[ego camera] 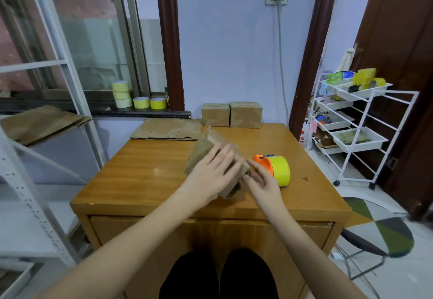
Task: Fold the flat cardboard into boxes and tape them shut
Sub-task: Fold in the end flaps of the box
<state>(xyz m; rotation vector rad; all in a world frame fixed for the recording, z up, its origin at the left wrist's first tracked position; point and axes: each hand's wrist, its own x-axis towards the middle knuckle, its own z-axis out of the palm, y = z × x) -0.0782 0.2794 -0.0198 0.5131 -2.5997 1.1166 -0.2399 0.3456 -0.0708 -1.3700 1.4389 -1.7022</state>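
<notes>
Tilting on the wooden table (145, 174), near its middle: a brown, blurred, partly folded cardboard box (206, 148), one end gaping toward the camera. Pressing flat on its upper face with straight fingers, the left hand (210, 172); touching the open end with loosely extended fingers, the right hand (262, 182). Lying just beside it, an orange tape dispenser (274, 168) carrying yellow tape. Sitting behind: flat cardboard (166, 128) and two finished boxes (232, 114).

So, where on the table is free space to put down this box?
Bare wood lies on the table left of the box, below the flat cardboard. The right side is crowded by the tape dispenser; two finished boxes fill the back edge.
</notes>
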